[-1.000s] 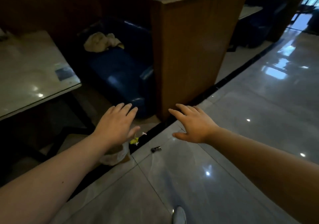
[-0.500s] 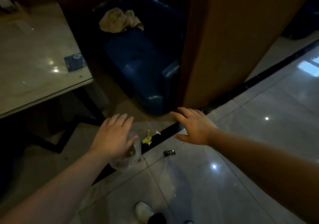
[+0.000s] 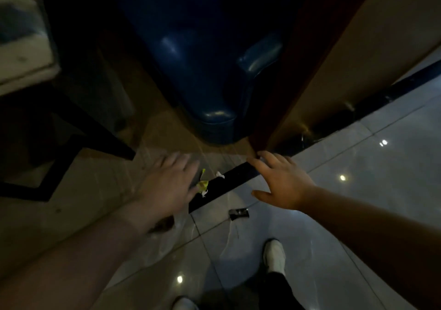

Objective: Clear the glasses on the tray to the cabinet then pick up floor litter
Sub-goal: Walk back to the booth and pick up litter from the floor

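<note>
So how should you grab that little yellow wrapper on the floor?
Probably pinch the crumpled middle of the yellow wrapper from straight above with a thumb and finger. It lies flat and thin on the floor tile, partly on the black strip, so no edge is easy to get under. The left hand is open and closest, right beside it; the right hand is open too.

Seat (image 3: 202, 54): glossy dark blue. Partition (image 3: 358, 54): brown wood. Floor (image 3: 358, 190): pale grey glossy tiles crossed by one black strip (image 3: 226, 185). Wrapper (image 3: 202, 184): yellow-green. Paper scrap (image 3: 220, 174): white. Small packet (image 3: 238, 213): black. Shoe (image 3: 274, 254): white. Table (image 3: 21, 54): off-white top
</note>
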